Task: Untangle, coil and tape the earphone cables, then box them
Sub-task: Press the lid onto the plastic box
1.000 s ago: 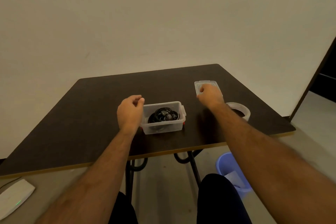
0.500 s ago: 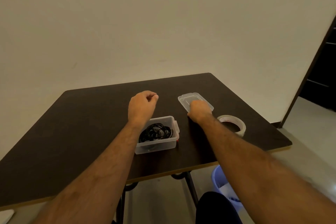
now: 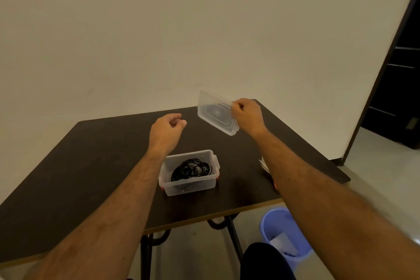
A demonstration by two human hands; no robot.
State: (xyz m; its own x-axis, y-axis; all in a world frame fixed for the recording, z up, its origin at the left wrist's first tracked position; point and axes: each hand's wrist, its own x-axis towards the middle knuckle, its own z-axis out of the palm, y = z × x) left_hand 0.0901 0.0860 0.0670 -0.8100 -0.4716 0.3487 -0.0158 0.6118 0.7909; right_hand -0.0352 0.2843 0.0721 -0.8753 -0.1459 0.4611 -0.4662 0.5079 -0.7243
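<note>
Closest in, down on the floor under the near edge, there's a blue bin with a bit of paper in it. Both bare forearms reach out over the dark surface.

Next up is the clear box, sitting flat near the front edge, long axis running left-right. The black cables are bunched in a loose coil inside it, nobody touching them. The left forearm passes just over the box's left end. A sliver of the tape roll peeks out from behind the right forearm, to the right of the box.

Past the box, the left hand hovers in the air with its fingers loosely curled in and thumb tip near the forefinger, holding nothing that I can see. It's beyond the box, not touching it.

Farthest out, the right hand has the clear lid lifted off the surface. Its fingers are curled and pinch the lid at its right edge, so the lid sticks out to the left of the fingers. The lid is tilted up on edge, broad face toward the camera, long axis sloping from upper left down to lower right. Lid and left hand are apart.
</note>
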